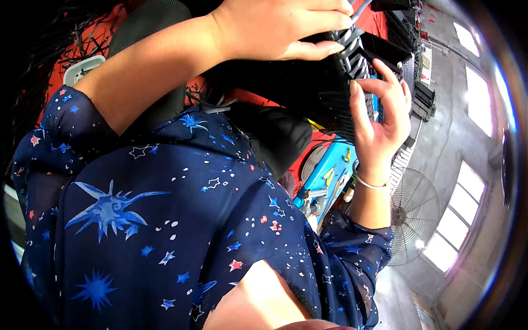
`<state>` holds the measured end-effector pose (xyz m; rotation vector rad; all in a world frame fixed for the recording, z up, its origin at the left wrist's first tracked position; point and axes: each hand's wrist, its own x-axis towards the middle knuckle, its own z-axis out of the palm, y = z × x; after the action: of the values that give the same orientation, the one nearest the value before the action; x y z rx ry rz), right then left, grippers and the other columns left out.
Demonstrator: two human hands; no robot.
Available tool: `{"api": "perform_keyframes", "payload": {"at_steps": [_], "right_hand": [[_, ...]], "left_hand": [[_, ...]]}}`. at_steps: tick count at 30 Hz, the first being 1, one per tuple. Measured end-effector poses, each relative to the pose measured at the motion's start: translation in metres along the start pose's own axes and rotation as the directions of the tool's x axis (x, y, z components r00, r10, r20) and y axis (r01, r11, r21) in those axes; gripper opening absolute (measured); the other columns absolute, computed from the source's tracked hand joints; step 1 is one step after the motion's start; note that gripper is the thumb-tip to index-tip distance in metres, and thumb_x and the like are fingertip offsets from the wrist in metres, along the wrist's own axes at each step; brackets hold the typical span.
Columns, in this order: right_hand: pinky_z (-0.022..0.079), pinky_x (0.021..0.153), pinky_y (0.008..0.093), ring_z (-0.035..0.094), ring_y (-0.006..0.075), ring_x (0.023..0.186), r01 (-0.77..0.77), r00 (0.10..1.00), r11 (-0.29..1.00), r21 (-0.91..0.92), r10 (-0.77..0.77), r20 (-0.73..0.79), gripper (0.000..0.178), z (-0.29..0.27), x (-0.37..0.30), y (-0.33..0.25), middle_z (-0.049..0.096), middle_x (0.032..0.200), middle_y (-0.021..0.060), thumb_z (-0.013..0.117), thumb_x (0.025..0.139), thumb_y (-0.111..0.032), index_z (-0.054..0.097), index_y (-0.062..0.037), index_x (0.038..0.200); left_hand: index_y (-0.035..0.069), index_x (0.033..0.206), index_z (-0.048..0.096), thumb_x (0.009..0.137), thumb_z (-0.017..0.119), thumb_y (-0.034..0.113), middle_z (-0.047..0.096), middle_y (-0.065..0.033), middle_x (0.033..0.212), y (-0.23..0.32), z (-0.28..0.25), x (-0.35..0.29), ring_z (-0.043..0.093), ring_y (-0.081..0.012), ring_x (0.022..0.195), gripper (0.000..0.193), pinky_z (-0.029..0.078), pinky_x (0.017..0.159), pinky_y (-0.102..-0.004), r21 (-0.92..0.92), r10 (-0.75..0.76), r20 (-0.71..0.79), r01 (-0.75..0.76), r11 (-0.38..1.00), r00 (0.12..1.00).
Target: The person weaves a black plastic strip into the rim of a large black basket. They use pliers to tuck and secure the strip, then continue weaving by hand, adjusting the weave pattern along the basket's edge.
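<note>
Much sheer navy cloth (181, 181), star-printed, over the torso. Beyond it, a black woven piece (336, 104), ribbed along the side, braided with smooth strips (352, 55) at the rim. Off right, a round wire-mesh fan (410, 212); nearer, a flat blue panel (336, 153). At the rim, the left hand (280, 28), pinching strips; the right hand (380, 126), fingers curled close, touching or grasping, cannot tell. On the right wrist, a thin pale bracelet (371, 186).

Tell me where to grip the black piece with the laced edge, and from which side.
Pinch the black piece by its laced edge, probably from the right: that edge is a narrow band, and the left hand already occupies its left side.
</note>
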<state>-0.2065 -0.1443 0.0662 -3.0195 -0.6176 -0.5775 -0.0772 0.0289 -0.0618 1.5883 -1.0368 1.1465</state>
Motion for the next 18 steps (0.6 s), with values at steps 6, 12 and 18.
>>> {"api": "perform_keyframes", "payload": {"at_steps": [6, 12, 18], "right_hand": [[0.048, 0.107, 0.0496, 0.067, 0.0226, 0.090, -0.058, 0.971, 0.964, 0.259, 0.115, -0.211, 0.009, 0.037, -0.021, 0.006, 0.070, 0.088, 0.0064, 0.079, 0.083, 0.000, 0.073, -0.0039, 0.088], [0.051, 0.103, 0.0455, 0.068, 0.0260, 0.096, -0.099, 0.951, 0.969, 0.227, 0.159, -0.264, 0.012, 0.044, -0.021, 0.008, 0.070, 0.088, 0.0066, 0.081, 0.080, 0.000, 0.071, -0.0037, 0.086], [0.051, 0.098, 0.0403, 0.068, 0.0289, 0.102, -0.114, 0.956, 0.972, 0.204, 0.163, -0.244, 0.013, 0.042, -0.022, 0.009, 0.070, 0.089, 0.0063, 0.083, 0.079, -0.001, 0.072, -0.0051, 0.085]], "left_hand": [[0.012, 0.101, 0.071, 0.080, 0.076, 0.031, 0.069, -0.0002, 0.108, -0.008, 0.006, -0.004, 0.063, -0.0172, 0.106, 0.029, 0.038, 0.106, -0.0384, 0.028, 0.045, -0.053, -0.043, 0.999, 0.998], [0.012, 0.101, 0.071, 0.079, 0.077, 0.031, 0.069, -0.0006, 0.108, -0.012, 0.012, -0.005, 0.064, -0.0171, 0.106, 0.029, 0.038, 0.106, -0.0384, 0.041, 0.067, -0.100, -0.063, 0.997, 0.993], [0.011, 0.100, 0.071, 0.078, 0.077, 0.030, 0.069, -0.0009, 0.108, -0.010, 0.011, -0.005, 0.064, -0.0172, 0.106, 0.029, 0.038, 0.106, -0.0384, 0.029, 0.050, -0.112, -0.047, 0.998, 0.992]]}}
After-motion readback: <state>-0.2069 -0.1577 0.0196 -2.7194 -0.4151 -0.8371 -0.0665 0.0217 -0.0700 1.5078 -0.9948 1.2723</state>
